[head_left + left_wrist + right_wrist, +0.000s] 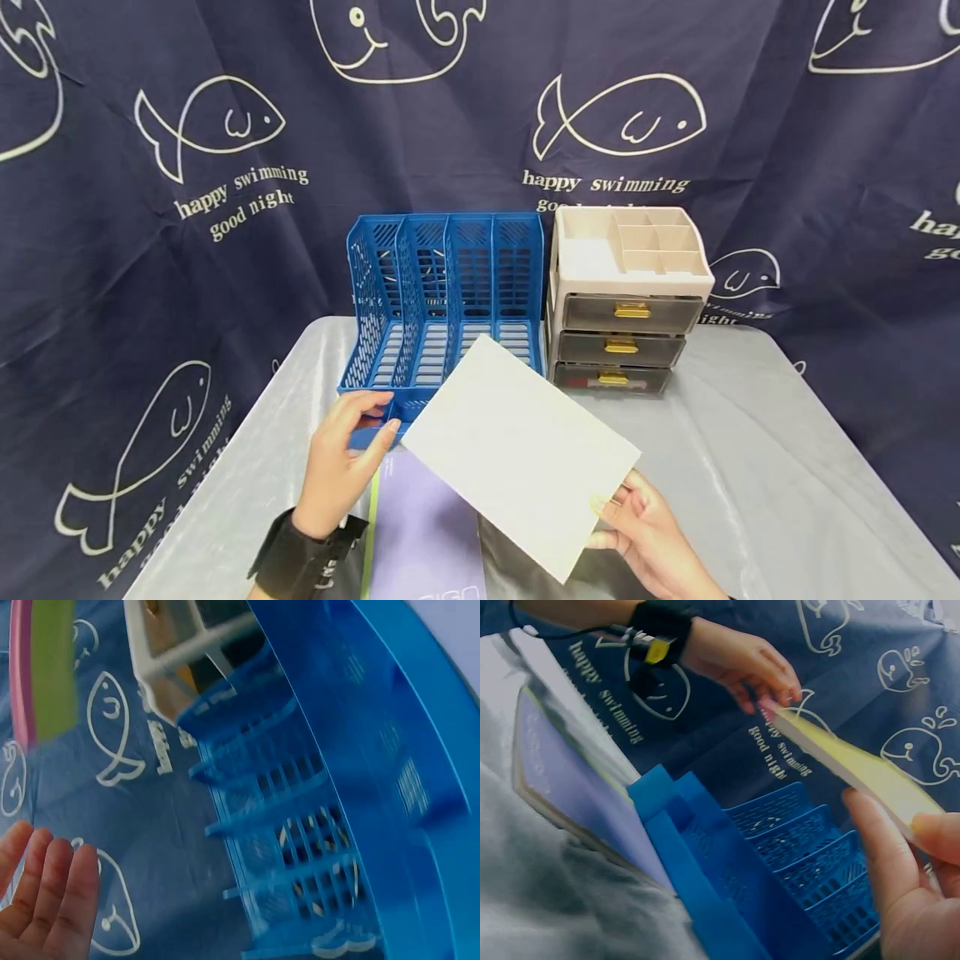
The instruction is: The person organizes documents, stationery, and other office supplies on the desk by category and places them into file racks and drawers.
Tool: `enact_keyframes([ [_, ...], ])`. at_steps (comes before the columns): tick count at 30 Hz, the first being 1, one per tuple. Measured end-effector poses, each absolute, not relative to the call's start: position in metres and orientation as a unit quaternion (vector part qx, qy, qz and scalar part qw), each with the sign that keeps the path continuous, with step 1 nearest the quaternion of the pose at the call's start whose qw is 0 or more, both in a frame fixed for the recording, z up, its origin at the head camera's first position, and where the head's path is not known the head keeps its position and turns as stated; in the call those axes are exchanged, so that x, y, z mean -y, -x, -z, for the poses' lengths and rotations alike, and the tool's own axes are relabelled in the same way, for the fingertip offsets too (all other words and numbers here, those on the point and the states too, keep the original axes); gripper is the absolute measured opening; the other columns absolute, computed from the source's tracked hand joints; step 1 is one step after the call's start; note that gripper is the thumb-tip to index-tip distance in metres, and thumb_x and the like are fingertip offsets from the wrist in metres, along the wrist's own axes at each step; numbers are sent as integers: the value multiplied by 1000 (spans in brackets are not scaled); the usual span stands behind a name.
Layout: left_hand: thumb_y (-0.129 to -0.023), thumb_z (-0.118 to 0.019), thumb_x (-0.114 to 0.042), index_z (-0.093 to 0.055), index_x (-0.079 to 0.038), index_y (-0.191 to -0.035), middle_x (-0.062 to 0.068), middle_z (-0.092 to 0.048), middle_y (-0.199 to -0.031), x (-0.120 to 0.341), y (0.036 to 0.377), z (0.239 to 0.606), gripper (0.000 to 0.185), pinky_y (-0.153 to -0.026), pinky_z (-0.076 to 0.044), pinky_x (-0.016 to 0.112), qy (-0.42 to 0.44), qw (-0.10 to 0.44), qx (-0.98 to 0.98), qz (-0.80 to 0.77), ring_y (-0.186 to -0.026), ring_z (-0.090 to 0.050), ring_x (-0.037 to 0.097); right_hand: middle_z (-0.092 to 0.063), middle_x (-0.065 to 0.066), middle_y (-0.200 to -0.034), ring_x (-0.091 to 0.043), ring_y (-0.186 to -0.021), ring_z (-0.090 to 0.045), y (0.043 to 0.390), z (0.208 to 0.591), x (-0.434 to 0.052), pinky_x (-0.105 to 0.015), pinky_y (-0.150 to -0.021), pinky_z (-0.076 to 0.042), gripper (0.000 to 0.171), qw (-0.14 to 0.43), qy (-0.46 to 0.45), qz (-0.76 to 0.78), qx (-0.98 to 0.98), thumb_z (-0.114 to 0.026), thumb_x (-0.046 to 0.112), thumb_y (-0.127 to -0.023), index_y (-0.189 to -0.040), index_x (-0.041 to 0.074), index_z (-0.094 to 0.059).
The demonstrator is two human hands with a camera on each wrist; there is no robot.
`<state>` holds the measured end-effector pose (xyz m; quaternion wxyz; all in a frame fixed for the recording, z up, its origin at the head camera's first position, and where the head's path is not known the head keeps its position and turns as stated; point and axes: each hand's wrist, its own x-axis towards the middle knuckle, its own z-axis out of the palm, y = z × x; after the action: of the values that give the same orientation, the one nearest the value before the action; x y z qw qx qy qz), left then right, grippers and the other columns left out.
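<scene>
My right hand [637, 525] pinches a thin notebook [517, 458] by its lower right edge, thumb on its whitish face. The notebook is held tilted above the table; the right wrist view shows a yellowish side [855, 761], and a pink edge [21, 675] shows in the left wrist view. Beside its left corner, my left hand [337, 467] hovers with thumb and fingers apart, holding nothing, in front of a blue file rack [420, 387]. A purple notebook [423, 525] with a green edge lies on the table, partly hidden under the raised one.
Right of the rack stands a white desk organizer [592, 271] with smoky drawers and gold handles. A grey cloth covers the table [757, 467]. Behind hangs a dark blue curtain [450, 150] with fish drawings.
</scene>
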<state>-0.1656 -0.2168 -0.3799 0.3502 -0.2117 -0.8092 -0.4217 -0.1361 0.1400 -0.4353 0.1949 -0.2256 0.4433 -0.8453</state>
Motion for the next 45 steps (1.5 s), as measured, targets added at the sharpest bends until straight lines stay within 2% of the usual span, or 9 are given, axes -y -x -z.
enact_keyframes([
  [5, -77, -72, 4, -57, -3, -122, 8, -62, -102, 185, 171, 387, 48, -72, -53, 23, 212, 311, 795, 476, -86, -60, 12, -58, -6, -125, -23, -108, -61, 135, 445, -129, -40, -80, -53, 51, 99, 254, 858, -436, -32, -16, -93, -134, 11, -40],
  [9, -78, -72, 2, -31, -6, -146, 16, -55, -125, 158, 173, 393, 79, -74, -55, 30, 216, 254, 771, 543, -99, -60, 15, -56, -10, -127, -26, -111, -60, 139, 448, -119, -42, -81, -52, 51, 44, 277, 867, -413, -29, -19, -92, -135, 6, -37],
  [12, -82, -69, 1, -19, -10, -150, 19, -48, -135, 138, 172, 398, 85, -77, -55, 32, 217, 186, 739, 610, -108, -59, 16, -55, -10, -129, -26, -113, -58, 141, 450, -114, -42, -83, -51, 51, 20, 279, 876, -392, -25, -20, -93, -136, 5, -37],
  [17, -86, -65, -3, -58, -1, -121, 18, -66, -104, 117, 171, 404, 36, -68, -55, 28, 187, 108, 694, 686, -91, -65, 12, -57, -8, -128, -25, -113, -59, 146, 455, -109, -42, -84, -51, 51, -13, 250, 883, -396, -26, -20, -93, -136, 6, -37],
  [20, -86, -66, -4, -66, 3, -103, 20, -68, -91, 111, 171, 405, 18, -68, -56, 29, 174, 101, 681, 704, -82, -67, 13, -57, -9, -128, -26, -113, -59, 149, 458, -107, -43, -84, -51, 52, -26, 247, 879, -406, -27, -20, -93, -137, 5, -37],
  [25, -85, -66, -3, -66, 6, -102, 22, -68, -91, 111, 173, 406, 18, -72, -56, 34, 169, 106, 671, 714, -82, -69, 16, -58, -11, -128, -27, -112, -59, 153, 461, -106, -43, -84, -51, 51, -27, 249, 877, -411, -29, -20, -92, -138, 3, -36],
  [33, -84, -68, -1, -68, 5, -99, 20, -69, -89, 126, 170, 403, 17, -68, -56, 31, 161, 120, 702, 683, -79, -68, 12, -59, -7, -119, -17, -105, -62, 156, 461, -119, -30, -86, -52, 48, -22, 229, 885, -405, -32, -21, -89, -128, 5, -42],
  [42, -82, -71, -5, -69, -3, -81, 4, -64, -70, 134, 164, 396, 4, -59, -55, 27, 208, 152, 763, 593, -71, -61, 5, -66, -5, -108, -13, -98, -64, 152, 455, -129, -21, -80, -52, 45, -121, 250, 783, -556, -45, -26, -82, -117, -1, -57],
  [45, -82, -71, -4, -70, -6, -82, 2, -65, -71, 132, 163, 396, 2, -63, -55, 26, 231, 156, 771, 572, -70, -59, 5, -67, -1, -96, -7, -82, -63, 145, 449, -128, -17, -67, -50, 41, -176, 213, 741, -612, -50, -25, -80, -110, 1, -60],
])
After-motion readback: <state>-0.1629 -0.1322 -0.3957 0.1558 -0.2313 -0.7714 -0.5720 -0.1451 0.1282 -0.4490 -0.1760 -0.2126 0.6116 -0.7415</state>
